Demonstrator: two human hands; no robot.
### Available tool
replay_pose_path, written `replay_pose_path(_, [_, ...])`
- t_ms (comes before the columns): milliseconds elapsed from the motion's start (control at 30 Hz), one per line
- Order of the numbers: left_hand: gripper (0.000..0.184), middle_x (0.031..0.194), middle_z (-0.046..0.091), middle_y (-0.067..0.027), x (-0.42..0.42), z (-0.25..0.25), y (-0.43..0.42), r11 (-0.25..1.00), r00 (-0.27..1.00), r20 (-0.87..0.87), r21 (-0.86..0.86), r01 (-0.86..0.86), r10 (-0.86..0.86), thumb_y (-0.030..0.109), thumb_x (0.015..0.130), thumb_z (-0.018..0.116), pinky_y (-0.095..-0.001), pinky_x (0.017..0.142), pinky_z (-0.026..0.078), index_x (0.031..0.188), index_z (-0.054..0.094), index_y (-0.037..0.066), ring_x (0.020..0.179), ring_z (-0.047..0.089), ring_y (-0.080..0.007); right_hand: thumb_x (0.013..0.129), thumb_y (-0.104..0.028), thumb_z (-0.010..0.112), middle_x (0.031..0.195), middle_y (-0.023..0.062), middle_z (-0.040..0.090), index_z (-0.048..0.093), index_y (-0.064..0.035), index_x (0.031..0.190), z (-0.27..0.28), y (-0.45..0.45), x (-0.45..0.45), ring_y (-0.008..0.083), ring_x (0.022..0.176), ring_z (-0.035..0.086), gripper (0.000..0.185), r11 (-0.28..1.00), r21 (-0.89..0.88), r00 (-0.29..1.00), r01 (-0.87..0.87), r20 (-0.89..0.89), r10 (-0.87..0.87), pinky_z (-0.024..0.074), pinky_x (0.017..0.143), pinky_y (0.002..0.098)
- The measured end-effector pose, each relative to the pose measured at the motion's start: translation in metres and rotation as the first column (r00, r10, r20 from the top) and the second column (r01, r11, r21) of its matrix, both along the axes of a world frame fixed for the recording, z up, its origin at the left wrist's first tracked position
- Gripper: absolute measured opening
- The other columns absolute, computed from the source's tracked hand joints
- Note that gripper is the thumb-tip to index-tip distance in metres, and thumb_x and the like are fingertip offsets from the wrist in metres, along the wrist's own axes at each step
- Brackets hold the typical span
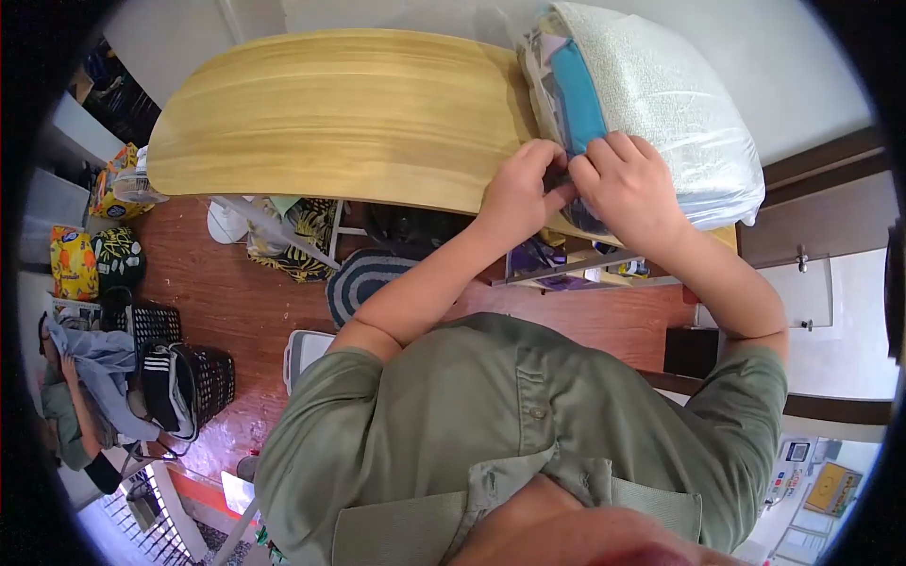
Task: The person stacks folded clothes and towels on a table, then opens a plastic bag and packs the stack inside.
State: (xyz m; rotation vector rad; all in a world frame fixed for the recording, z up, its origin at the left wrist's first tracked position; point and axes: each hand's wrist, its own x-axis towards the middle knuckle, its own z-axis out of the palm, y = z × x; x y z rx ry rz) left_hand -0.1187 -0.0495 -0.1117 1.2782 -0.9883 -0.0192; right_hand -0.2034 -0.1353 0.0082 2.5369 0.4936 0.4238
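A large clear plastic bag point(661, 113) stands at the right end of the wooden table point(349, 113), with pale textured fabric and a teal item point(578, 94) inside. At the bag's near left edge, my left hand point(528, 187) has its fingers bent together. Close against it, my right hand point(623, 184) is curled over the same edge. The fingertips nearly meet, and what lies between them is too small and hidden to make out.
Under the table are a shelf with purple items point(543, 264) and an oval striped rug point(363, 278). Black baskets point(212, 377) stand on the floor at left, near another person point(66, 406) with light blue cloth. A wall is behind the table.
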Motion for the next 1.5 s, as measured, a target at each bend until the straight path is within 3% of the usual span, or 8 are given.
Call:
replay_pose_path(633, [0.016, 0.073, 0.050, -0.0045, -0.026, -0.013, -0.014, 0.908, 0.831, 0.374, -0.089, -0.409, 0.411, 0.004, 0.057, 0.059, -0.0355, 0.056, 0.041, 0.072, 0.056, 0.007, 0.067, 0.050, -0.0242, 0.063, -0.020, 0.053, 0.071, 0.0005, 0.043, 0.051, -0.0143, 0.066, -0.007, -0.016, -0.007, 0.0165, 0.072, 0.047, 0.007, 0.988, -0.107, 0.994, -0.110, -0.014, 0.109, 0.0396, 0.061, 0.0278])
replay_pose_path(767, [0.015, 0.078, 0.053, -0.0029, -0.027, -0.015, -0.016, 0.876, 0.757, 0.453, -0.137, -0.463, 0.471, 0.003, 0.059, 0.058, -0.0345, 0.058, 0.040, 0.073, 0.059, 0.008, 0.069, 0.051, -0.0220, 0.064, -0.010, 0.058, 0.081, 0.0034, 0.051, 0.057, -0.0059, 0.075, 0.017, -0.017, -0.012, 0.0222, 0.078, 0.051, 0.011, 0.952, 0.292, 0.983, -0.088, -0.128, 0.130, 0.0428, 0.066, 0.0328])
replay_pose_path(967, [0.023, 0.095, 0.053, -0.0067, -0.035, -0.021, -0.011, 0.876, 0.770, 0.456, -0.049, -0.479, 0.446, 0.002, 0.060, 0.058, -0.0377, 0.069, 0.041, 0.081, 0.062, 0.008, 0.084, 0.051, -0.0260, 0.074, -0.002, 0.056, 0.084, 0.0092, 0.056, 0.059, 0.0011, 0.088, 0.050, -0.022, -0.103, 0.0212, 0.082, 0.054, 0.015, 0.522, 0.852, 0.981, 0.046, 0.059, -0.183, 0.0420, 0.071, 0.0317])
replay_pose_path(1067, [0.026, 0.114, 0.047, -0.0140, -0.037, -0.017, -0.008, 0.909, 0.815, 0.440, -0.002, -0.418, 0.376, 0.001, 0.060, 0.056, -0.0415, 0.080, 0.039, 0.085, 0.061, 0.003, 0.100, 0.046, -0.0334, 0.077, -0.018, 0.057, 0.081, 0.0112, 0.055, 0.059, 0.0023, 0.085, 0.003, -0.064, -0.175, 0.0222, 0.073, 0.052, 0.022, -0.189, 0.979, 0.997, -0.071, 0.075, 0.015, 0.0402, 0.067, 0.0292])
replay_pose_path(1167, [0.023, 0.121, 0.045, -0.0169, -0.043, -0.016, -0.016, 0.888, 0.747, 0.513, -0.069, -0.454, 0.422, 0.000, 0.062, 0.054, -0.0429, 0.086, 0.035, 0.084, 0.059, -0.001, 0.104, 0.044, -0.0351, 0.079, -0.026, 0.057, 0.078, 0.0090, 0.056, 0.060, 0.0001, 0.086, -0.082, -0.122, -0.238, 0.0176, 0.068, 0.051, 0.027, -0.570, 0.810, 0.988, 0.139, -0.156, 0.019, 0.0395, 0.059, 0.0277])
replay_pose_path(1333, [0.023, 0.124, 0.041, -0.0222, -0.067, -0.015, -0.029, 0.914, 0.808, 0.466, -0.003, -0.407, 0.361, -0.001, 0.066, 0.051, -0.0430, 0.093, 0.030, 0.088, 0.058, -0.004, 0.110, 0.042, -0.0374, 0.077, -0.023, 0.061, 0.076, 0.0037, 0.061, 0.062, -0.0061, 0.099, -0.255, -0.247, -0.267, 0.0186, 0.066, 0.055, 0.027, -0.686, 0.699, 0.193, 0.202, -0.715, -0.672, 0.0432, 0.058, 0.0313])
replay_pose_path(1400, [0.025, 0.124, 0.040, -0.0235, -0.082, -0.019, -0.035, 0.920, 0.846, 0.402, 0.019, -0.391, 0.351, 0.000, 0.068, 0.050, -0.0427, 0.093, 0.030, 0.092, 0.058, -0.004, 0.111, 0.041, -0.0374, 0.076, -0.022, 0.056, 0.080, 0.0123, 0.064, 0.064, -0.0080, 0.095, -0.325, -0.290, -0.271, 0.0214, 0.079, 0.061, 0.025, -0.343, 0.844, 0.260, 0.412, -0.470, -0.844, 0.0476, 0.069, 0.0337])
replay_pose_path(1500, [0.030, 0.127, 0.036, -0.0247, -0.099, -0.015, -0.036, 0.894, 0.822, 0.444, 0.093, -0.438, 0.357, -0.002, 0.072, 0.045, -0.0411, 0.095, 0.030, 0.099, 0.056, -0.005, 0.115, 0.038, -0.0362, 0.080, -0.025, 0.045, 0.103, 0.0136, 0.059, 0.060, -0.0183, 0.104, -0.319, -0.293, -0.251, 0.0334, 0.097, 0.055, 0.029, -0.360, 0.589, 0.036, 0.723, -0.554, -0.832, 0.0447, 0.080, 0.0422])
